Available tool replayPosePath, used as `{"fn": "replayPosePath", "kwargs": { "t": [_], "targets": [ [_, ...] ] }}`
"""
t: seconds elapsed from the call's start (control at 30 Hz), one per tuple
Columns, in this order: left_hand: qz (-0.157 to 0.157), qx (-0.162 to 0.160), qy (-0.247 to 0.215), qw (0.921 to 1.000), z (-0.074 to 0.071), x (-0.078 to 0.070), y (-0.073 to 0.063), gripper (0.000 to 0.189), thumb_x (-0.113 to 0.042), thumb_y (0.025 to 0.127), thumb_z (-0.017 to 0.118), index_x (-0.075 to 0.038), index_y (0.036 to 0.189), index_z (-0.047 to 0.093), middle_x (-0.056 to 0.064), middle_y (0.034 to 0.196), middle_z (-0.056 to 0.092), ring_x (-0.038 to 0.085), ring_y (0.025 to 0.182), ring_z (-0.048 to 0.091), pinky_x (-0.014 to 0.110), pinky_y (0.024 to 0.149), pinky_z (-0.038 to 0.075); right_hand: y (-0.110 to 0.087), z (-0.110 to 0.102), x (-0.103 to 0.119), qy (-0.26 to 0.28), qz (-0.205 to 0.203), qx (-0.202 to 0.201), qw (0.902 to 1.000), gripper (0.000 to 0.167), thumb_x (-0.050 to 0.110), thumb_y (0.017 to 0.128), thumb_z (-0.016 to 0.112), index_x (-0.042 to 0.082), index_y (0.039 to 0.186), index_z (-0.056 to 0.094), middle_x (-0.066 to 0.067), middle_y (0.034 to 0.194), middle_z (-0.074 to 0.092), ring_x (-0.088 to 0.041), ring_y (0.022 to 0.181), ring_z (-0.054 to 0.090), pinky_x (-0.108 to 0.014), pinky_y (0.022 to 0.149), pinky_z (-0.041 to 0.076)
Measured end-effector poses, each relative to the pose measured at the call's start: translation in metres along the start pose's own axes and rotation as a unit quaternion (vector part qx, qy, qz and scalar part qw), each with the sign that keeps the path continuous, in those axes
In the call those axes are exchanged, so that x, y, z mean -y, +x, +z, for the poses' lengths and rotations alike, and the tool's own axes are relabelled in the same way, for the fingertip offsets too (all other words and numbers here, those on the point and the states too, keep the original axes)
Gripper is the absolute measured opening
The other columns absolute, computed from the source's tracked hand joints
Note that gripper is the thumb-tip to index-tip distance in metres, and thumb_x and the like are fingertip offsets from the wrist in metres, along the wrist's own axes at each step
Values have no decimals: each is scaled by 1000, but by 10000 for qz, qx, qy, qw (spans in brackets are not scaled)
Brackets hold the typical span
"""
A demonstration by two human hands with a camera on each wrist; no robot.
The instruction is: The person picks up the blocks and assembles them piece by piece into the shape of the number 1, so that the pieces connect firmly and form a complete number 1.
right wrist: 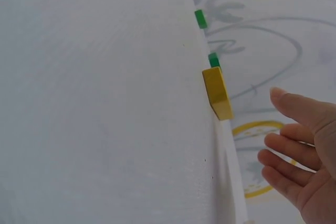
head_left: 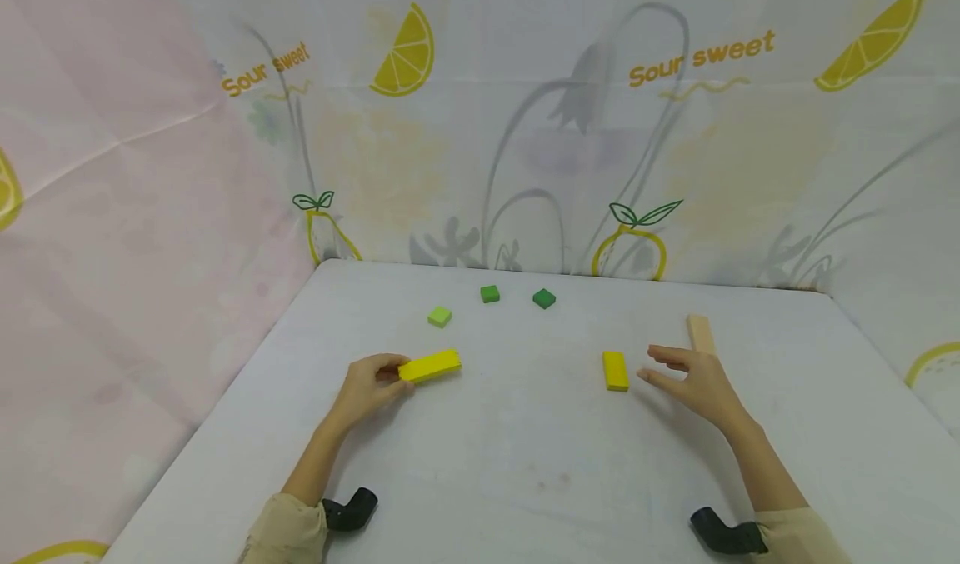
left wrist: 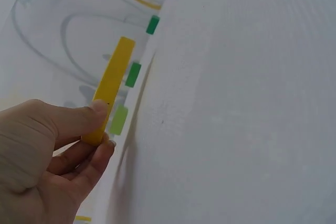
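My left hand (head_left: 372,389) pinches one end of a yellow rectangular block (head_left: 431,366) between thumb and fingers, its free end pointing right. The left wrist view shows the same yellow block (left wrist: 113,80) with the thumb laid on its face. On the right, a shorter-looking yellow block (head_left: 616,371) lies on the table. My right hand (head_left: 701,385) is just to the right of that block, apart from it, thumb and fingers spread with nothing between them. In the right wrist view the hand (right wrist: 304,145) sits beside the yellow block (right wrist: 216,94), not touching it.
Three small square blocks lie toward the back: light green (head_left: 440,316), mid green (head_left: 490,294) and dark green (head_left: 544,298). A pale wooden strip (head_left: 701,333) lies behind my right hand, partly hidden by it. A printed cloth (head_left: 480,131) hangs behind the white table (head_left: 510,456).
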State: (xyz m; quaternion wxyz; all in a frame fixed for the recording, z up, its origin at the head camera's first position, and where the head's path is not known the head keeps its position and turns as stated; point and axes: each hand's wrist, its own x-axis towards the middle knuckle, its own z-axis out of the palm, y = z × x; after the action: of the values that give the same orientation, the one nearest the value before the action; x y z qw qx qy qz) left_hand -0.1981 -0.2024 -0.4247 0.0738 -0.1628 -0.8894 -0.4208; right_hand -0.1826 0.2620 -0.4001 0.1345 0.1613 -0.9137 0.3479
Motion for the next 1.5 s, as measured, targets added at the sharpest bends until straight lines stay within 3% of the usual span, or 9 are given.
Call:
{"fn": "replayPosePath", "kwargs": {
  "t": [0.3,0.67,0.87,0.93,1.03,1.1,1.17,1.5],
  "targets": [
    [480,93,-491,9976,12,-10,11,31,10,75,70,15,104,62,27,100,65,30,82,64,35,75,55,-1,0,0,40,162,76,9998,40,11,81,73,-12,112,62,-27,106,65,-43,96,63,-50,81,50],
    [541,390,-937,9934,29,-21,18,31,13,74,69,17,105,61,28,100,64,33,85,64,32,76,54,-2,0,-1,105,267,126,9995,42,14,82,72,-11,115,61,-27,109,64,-43,98,62,-50,82,49],
    [682,502,-998,9914,36,-25,21,31,14,76,67,17,106,60,28,102,63,34,88,63,33,78,54,-4,-1,-1,141,386,211,9989,45,17,83,72,-10,116,61,-26,111,64,-42,100,61,-50,83,49],
    [704,556,-969,9912,34,-36,20,30,15,76,65,18,106,59,30,101,63,36,88,63,36,79,54,-4,-1,-1,152,394,219,9989,45,18,83,72,-10,116,61,-26,112,63,-42,100,61,-50,83,49],
    [683,596,-957,9913,37,-39,20,31,14,77,66,18,106,59,29,102,63,35,89,63,36,79,53,-5,-2,-1,153,388,201,9989,45,17,83,72,-10,116,61,-26,111,64,-42,100,61,-49,83,49],
    [680,616,-944,9913,39,-41,21,30,13,77,66,17,106,60,29,102,63,35,88,63,37,79,53,-5,-2,0,143,371,190,9990,44,17,82,72,-10,116,61,-26,111,64,-42,99,61,-49,83,50],
    [707,622,-958,9909,44,-31,24,31,10,77,68,15,107,61,26,103,64,31,88,63,33,79,54,-5,-2,0,134,359,175,9991,44,17,82,72,-10,116,61,-25,111,64,-42,99,62,-49,83,50],
    [844,744,-877,9898,52,-42,24,30,10,78,68,16,106,60,28,102,63,33,87,63,34,79,54,-4,-1,-3,126,277,82,9995,43,15,82,72,-10,115,62,-25,109,65,-41,98,62,-49,82,50]
  ]
}}
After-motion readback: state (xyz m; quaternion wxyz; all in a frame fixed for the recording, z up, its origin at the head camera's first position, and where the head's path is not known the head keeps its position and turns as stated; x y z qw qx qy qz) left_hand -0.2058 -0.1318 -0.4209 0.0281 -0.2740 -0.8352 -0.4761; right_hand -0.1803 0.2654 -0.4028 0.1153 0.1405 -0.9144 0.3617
